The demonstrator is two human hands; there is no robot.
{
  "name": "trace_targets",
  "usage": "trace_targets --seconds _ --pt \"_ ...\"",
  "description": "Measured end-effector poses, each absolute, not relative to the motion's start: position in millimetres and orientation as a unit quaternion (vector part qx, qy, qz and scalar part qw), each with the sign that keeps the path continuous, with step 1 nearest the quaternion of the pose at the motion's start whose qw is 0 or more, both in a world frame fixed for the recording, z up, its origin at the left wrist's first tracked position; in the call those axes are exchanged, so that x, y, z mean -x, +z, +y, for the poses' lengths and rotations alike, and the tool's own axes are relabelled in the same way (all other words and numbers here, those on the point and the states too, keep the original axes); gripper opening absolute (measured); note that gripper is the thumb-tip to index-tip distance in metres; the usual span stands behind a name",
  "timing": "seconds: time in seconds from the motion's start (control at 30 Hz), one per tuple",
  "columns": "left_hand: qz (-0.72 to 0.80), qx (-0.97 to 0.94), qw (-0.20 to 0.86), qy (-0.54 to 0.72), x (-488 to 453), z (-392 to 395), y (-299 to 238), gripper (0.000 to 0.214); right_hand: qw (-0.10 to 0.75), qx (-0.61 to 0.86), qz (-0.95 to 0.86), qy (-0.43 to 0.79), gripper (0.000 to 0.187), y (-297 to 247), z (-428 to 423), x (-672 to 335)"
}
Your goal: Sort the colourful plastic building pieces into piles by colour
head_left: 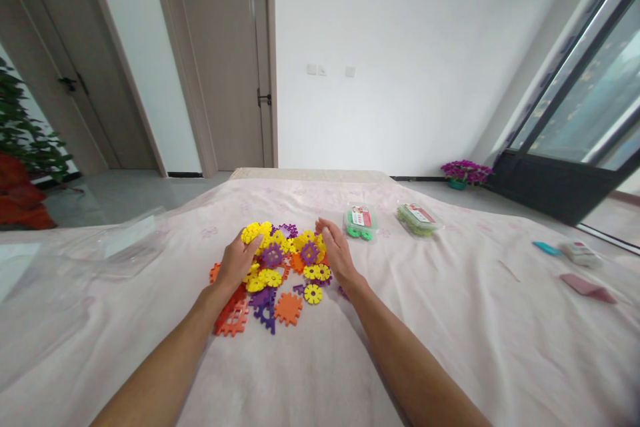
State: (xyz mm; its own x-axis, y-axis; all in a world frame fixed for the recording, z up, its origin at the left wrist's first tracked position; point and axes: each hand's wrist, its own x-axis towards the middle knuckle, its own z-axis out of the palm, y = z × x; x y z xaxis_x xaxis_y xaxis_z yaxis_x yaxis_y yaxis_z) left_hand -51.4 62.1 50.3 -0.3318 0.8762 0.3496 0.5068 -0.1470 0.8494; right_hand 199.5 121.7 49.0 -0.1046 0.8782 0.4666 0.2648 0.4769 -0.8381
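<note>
Worktop [310,175] under pale floral cloth [460,333], heap of notched toy pieces [270,277] midway

Far edge lies well beyond the heap; near edge out of view. Cloth creased, more so to the right. Clear plastic packaging [130,240] sprawls at left, apart from the heap.

Heap: yellow, purple and orange, overlapping, trailing toward the near side. Step in hand, by my judgement: working the loose heap from both flanks.

Left hand [237,260] at left flank, thumb against yellow flower discs [257,233]. Far fingers hidden; cannot tell whether this grip closes on them. Right hand [337,250] at right flank, grip wide, fingers raised and slightly curved, nothing seen in it.

Next move seems to call for a fingertip pinch, one piece at a time; overlapping teeth could snag neighbours.

Room to move: near side of the heap, and out to the right over cloth. Tighter ahead of the right hand: clear box of green discs [360,220] near the fingertips, second clear box [420,219] farther right.

Smaller, far right, well apart: folded pink item [587,287], whitish packet [580,254], blue item [546,248].

Smallest, heap's near fringe: red-orange lattice piece [234,319], orange toothed square [289,309], lone yellow disc [313,293].
</note>
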Motion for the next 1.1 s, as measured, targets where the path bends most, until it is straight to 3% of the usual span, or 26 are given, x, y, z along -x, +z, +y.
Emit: trace_targets --seconds 0.1,0.27,0.37,0.6,0.7,0.77,0.87,0.97,1.1 --pt "0.677 -0.597 0.111 0.416 72.4 61.7 43.2 0.043 0.490 0.472 -0.701 0.213 0.048 40.7 132.9 -214.6" --pt "0.729 -0.617 -0.001 0.297 84.9 53.9 25.4 0.049 0.289 0.542 -0.777 0.137 0.060 36.0 127.2 -223.7" --pt "0.743 -0.619 -0.026 0.253 74.8 44.4 20.1 0.048 0.222 0.539 -0.805 0.114 0.072 36.7 113.9 -214.5" --pt "0.652 -0.713 -0.019 0.258 42.4 38.8 36.3 0.049 0.319 0.527 -0.780 0.111 0.026 28.3 107.8 -198.4" --pt "0.691 -0.685 -0.023 0.229 31.7 49.4 51.2 0.037 0.380 0.508 -0.755 0.163 0.013 22.9 112.0 -199.5" --pt "0.735 -0.647 -0.051 0.194 28.2 57.9 60.7 0.038 0.442 0.486 -0.724 0.211 0.014 20.2 114.3 -200.9" --pt "0.756 -0.631 -0.080 0.152 30.2 67.9 67.1 0.050 0.505 0.459 -0.687 0.249 0.030 17.1 116.5 -203.5" --pt "0.737 -0.661 -0.067 0.128 35.3 69.2 59.2 0.050 0.476 0.446 -0.720 0.236 0.040 15.3 116.2 -205.9" --pt "0.714 -0.691 -0.045 0.101 31.5 56.4 40.1 0.054 0.410 0.416 -0.769 0.258 0.036 20.2 109.5 -206.1"
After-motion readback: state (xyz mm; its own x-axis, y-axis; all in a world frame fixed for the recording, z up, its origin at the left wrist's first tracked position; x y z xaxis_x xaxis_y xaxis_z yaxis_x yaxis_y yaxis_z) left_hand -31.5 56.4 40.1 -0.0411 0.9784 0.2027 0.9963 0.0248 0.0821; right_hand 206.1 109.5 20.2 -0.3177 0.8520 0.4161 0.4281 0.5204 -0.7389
